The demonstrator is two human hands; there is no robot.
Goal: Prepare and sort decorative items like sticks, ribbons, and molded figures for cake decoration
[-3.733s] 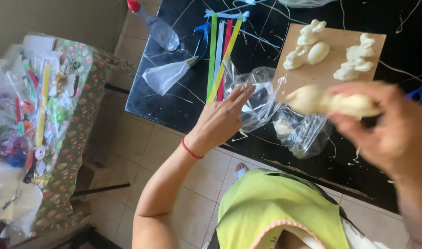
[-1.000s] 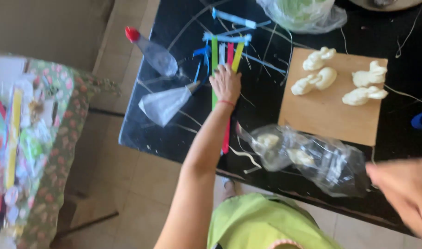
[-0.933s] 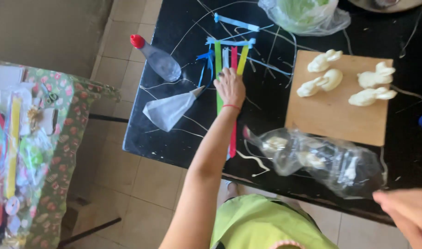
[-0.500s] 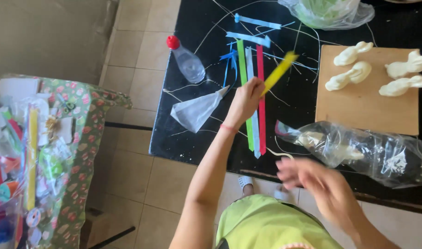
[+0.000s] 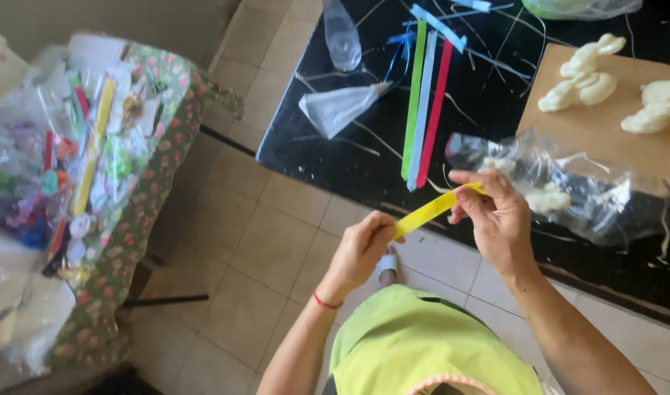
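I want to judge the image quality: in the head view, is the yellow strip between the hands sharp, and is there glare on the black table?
Head view: the yellow strip and both hands, left hand and right hand, look reasonably sharp in even daylight; the black table reflects only faintly; the plastic bag shows bright highlights.

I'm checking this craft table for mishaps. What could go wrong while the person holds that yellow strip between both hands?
The yellow strip is pinched between the left hand and right hand, so a hard pull might tear it. The right hand is close to the clear plastic bag near the black table edge; a nudge could tip it to the floor.
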